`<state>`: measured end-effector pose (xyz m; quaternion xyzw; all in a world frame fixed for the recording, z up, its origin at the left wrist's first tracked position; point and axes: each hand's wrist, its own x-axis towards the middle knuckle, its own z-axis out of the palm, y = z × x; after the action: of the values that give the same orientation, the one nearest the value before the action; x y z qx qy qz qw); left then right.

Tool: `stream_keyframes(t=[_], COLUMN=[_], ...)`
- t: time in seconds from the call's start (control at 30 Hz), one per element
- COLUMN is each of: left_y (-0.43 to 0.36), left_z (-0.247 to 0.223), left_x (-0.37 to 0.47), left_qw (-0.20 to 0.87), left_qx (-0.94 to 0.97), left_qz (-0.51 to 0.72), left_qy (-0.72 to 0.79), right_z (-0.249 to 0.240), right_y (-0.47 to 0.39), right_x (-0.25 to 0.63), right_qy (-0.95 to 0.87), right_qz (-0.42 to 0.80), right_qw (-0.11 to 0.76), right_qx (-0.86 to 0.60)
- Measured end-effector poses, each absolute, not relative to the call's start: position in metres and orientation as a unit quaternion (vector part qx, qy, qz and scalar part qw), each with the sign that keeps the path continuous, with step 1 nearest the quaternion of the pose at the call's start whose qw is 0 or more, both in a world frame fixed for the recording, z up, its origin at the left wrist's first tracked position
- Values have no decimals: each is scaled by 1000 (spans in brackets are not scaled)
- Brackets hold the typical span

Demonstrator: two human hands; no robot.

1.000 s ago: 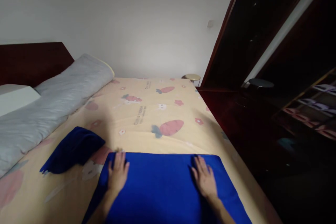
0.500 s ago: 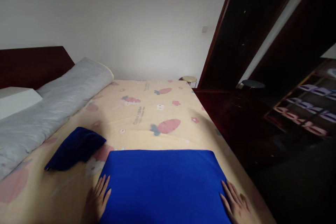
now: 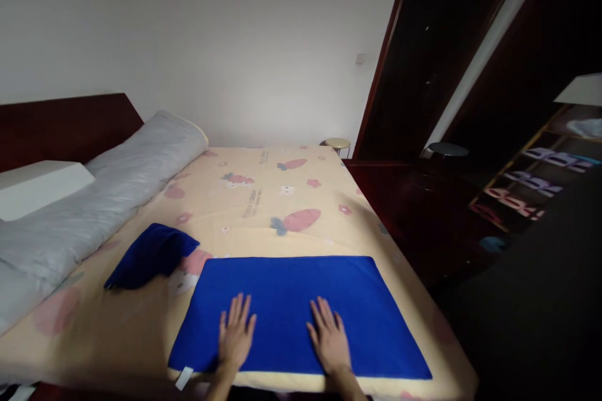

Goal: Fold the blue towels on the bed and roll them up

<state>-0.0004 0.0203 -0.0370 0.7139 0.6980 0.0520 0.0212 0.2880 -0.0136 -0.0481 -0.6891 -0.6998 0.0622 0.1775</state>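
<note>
The blue towel (image 3: 301,313) lies flat on the bed (image 3: 263,207), close to its near edge. Both hands now rest palm-down on its near half, fingers spread — the left hand (image 3: 235,335) and right hand (image 3: 330,339) side by side near the middle, where half a second ago they sat outside the towel's left and right edges. A dark folded cloth (image 3: 153,254) lies just past the towel's left corner — unmoved.
</note>
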Motion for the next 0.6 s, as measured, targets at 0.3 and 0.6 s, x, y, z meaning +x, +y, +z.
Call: stream_keyframes(t=[0.3,0.6], left_y=[4,7], left_z=[-32,-40], left_x=[-147,87], left_qw=[-68,13], left_qx=[586,777], left_qz=[64,108], left_qy=[805,620], right_z=[-70,-28], right_y=[-80,-12], right_x=[460,247], right_qy=[-494,-708], right_qz=[10,100], right_qw=[168,195], right_qx=[-853,-672])
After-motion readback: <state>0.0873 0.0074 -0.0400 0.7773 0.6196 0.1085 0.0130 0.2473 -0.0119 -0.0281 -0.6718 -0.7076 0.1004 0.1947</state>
